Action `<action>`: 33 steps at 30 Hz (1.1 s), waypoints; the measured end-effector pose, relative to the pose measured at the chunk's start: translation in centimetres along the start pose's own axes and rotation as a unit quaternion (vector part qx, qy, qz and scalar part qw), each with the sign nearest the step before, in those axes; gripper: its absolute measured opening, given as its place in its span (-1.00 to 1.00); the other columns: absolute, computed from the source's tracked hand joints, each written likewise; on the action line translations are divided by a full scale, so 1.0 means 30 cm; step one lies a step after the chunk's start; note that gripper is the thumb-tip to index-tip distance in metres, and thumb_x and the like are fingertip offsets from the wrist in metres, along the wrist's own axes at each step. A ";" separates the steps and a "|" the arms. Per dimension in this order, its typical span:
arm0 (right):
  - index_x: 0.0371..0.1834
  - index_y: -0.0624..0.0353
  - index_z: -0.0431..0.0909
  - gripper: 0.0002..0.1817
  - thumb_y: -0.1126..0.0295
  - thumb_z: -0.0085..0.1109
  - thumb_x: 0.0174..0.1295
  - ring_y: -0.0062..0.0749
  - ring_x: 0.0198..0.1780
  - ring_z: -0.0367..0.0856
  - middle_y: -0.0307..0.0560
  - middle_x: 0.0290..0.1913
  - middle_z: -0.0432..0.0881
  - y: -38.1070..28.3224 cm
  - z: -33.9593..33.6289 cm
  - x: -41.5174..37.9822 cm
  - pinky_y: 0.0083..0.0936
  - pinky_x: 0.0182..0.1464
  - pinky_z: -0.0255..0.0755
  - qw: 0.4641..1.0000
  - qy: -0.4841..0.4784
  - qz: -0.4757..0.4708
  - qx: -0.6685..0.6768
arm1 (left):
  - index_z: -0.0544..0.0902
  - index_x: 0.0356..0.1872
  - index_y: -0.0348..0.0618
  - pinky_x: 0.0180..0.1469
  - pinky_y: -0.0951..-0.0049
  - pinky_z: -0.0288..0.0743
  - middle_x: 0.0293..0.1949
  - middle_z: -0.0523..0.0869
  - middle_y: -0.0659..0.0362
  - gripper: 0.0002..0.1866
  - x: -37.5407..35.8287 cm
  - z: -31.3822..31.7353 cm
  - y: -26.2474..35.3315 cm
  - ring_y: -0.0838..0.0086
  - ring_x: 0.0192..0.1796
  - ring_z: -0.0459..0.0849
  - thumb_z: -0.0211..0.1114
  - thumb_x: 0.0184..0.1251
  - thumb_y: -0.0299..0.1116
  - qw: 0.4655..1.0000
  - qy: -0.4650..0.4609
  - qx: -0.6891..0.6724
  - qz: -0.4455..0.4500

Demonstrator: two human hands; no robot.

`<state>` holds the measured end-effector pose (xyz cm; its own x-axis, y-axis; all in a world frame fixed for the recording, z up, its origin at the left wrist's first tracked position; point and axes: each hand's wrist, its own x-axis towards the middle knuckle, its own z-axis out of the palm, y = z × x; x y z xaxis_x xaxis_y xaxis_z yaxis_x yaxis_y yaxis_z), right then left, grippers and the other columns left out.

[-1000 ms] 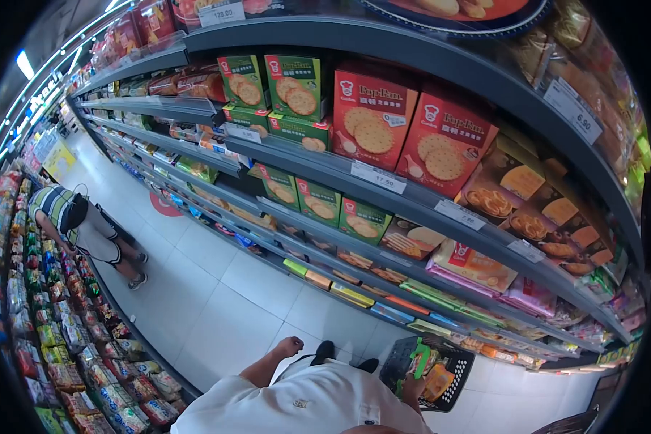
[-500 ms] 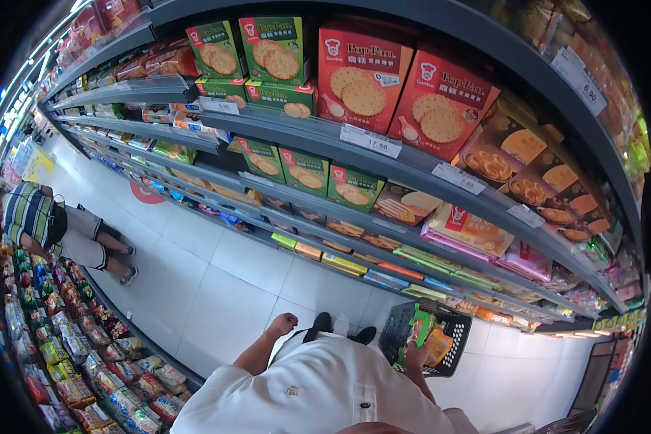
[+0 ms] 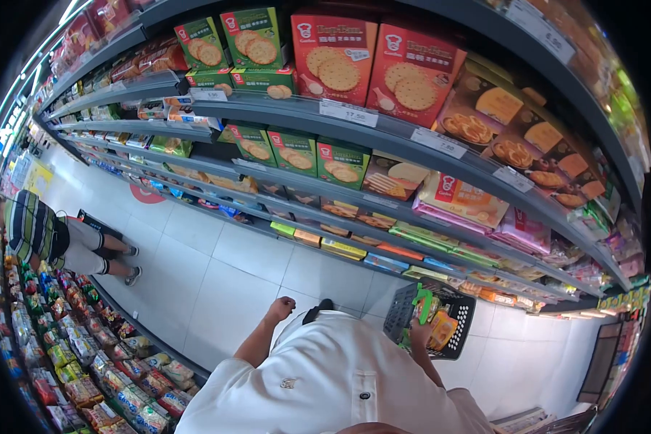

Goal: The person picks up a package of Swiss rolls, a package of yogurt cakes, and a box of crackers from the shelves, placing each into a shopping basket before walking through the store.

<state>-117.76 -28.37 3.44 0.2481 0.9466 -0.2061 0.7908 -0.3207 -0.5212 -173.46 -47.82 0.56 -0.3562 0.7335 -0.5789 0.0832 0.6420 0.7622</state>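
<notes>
My left hand (image 3: 282, 307) hangs beside my body over the tiled floor, its fingers curled in with nothing visible in them. On the other side, my right hand (image 3: 419, 333) is closed around the green handle (image 3: 424, 298) of a dark shopping basket (image 3: 458, 343). Inside the basket lie an orange-yellow package (image 3: 443, 330) and another item partly hidden by the handle. The basket hangs close to the lower shelves. One dark shoe (image 3: 327, 304) shows past my white shirt (image 3: 304, 376).
Long shelves (image 3: 267, 107) carry red cracker boxes (image 3: 334, 61), green cracker boxes (image 3: 251, 40) and other packets. At the left, a person in a striped shirt (image 3: 30, 228) stands by a dark basket (image 3: 98, 226), near a display of bagged snacks (image 3: 87, 362).
The view has shifted, so the upper shelf boxes sit further left. My hands and basket appear slightly higher. A dark basket now shows beside the other person, and one of my shoes has dropped from sight.
</notes>
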 end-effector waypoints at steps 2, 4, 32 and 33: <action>-0.27 0.33 0.75 -0.60 0.11 0.30 0.36 0.31 -0.20 0.83 0.29 -0.39 0.78 0.030 0.016 0.003 0.08 -0.09 0.62 0.999 0.016 -0.034 0.024 | 0.82 0.04 -0.24 -0.06 0.35 0.76 -0.14 0.93 0.06 -0.66 -0.029 0.031 -0.013 0.41 -0.20 0.89 0.32 0.54 -0.16 0.999 -0.025 0.019 -0.005; -0.22 0.32 0.76 -0.60 0.10 0.30 0.36 0.32 -0.15 0.83 0.31 -0.34 0.80 -0.035 -0.047 -0.038 0.11 -0.06 0.62 0.999 0.011 0.000 0.032 | 0.85 0.02 -0.18 -0.01 0.28 0.76 -0.13 0.93 0.03 -0.66 -0.074 0.059 0.005 0.35 -0.16 0.90 0.33 0.53 -0.13 0.998 -0.042 0.045 -0.008; -0.05 0.28 0.79 -0.53 0.02 0.36 0.33 0.39 0.03 0.81 0.44 -0.12 0.82 -0.145 -0.089 -0.096 0.15 0.10 0.65 0.993 -0.001 0.078 0.087 | 0.84 0.11 -0.15 0.17 0.21 0.72 0.00 0.92 -0.06 -0.61 -0.220 -0.074 0.122 0.10 0.06 0.89 0.36 0.53 -0.08 0.959 -0.091 0.259 0.069; -0.05 0.28 0.79 -0.53 0.02 0.36 0.33 0.39 0.03 0.81 0.44 -0.12 0.82 -0.153 -0.071 -0.097 0.15 0.10 0.65 0.993 0.006 0.082 0.085 | 0.85 0.10 -0.15 0.16 0.22 0.72 -0.01 0.92 -0.05 -0.61 -0.194 -0.104 0.116 0.13 0.05 0.90 0.37 0.53 -0.07 0.962 -0.087 0.250 0.062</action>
<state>-120.93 -29.58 8.20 0.3737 0.8809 -0.2905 0.6330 -0.4711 -0.6143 -174.00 -50.55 7.50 -0.1575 0.8103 -0.5645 0.5684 0.5418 0.6191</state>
